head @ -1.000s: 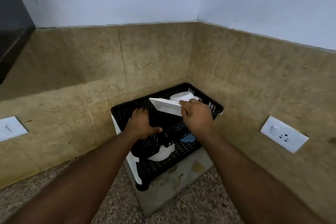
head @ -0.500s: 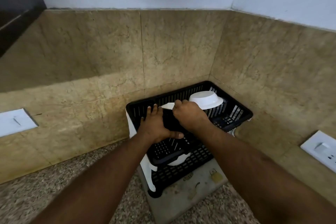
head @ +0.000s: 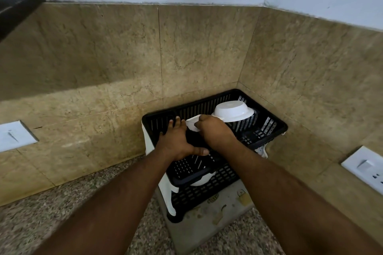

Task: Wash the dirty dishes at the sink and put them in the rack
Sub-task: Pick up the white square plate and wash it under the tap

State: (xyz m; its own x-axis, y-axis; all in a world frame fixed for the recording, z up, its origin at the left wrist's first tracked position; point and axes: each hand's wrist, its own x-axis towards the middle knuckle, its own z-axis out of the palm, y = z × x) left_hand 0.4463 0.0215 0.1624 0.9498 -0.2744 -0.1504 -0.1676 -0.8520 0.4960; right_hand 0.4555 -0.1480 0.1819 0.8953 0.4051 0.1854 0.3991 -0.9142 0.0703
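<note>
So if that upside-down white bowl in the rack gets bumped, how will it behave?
The white bowl looks rigid and probably light. Inverted, it seems perched high on the rack, so a nudge might slide or tip it. Freshly washed, it may be slippery.

I have both bare forearms reaching forward, converging ahead of me. My left grip (head: 179, 141) lies palm down, fingers spread and thumb stretched toward the right. My right grip (head: 213, 132) sits just beside it, knuckles up, fingers curled in a pinch.
</note>
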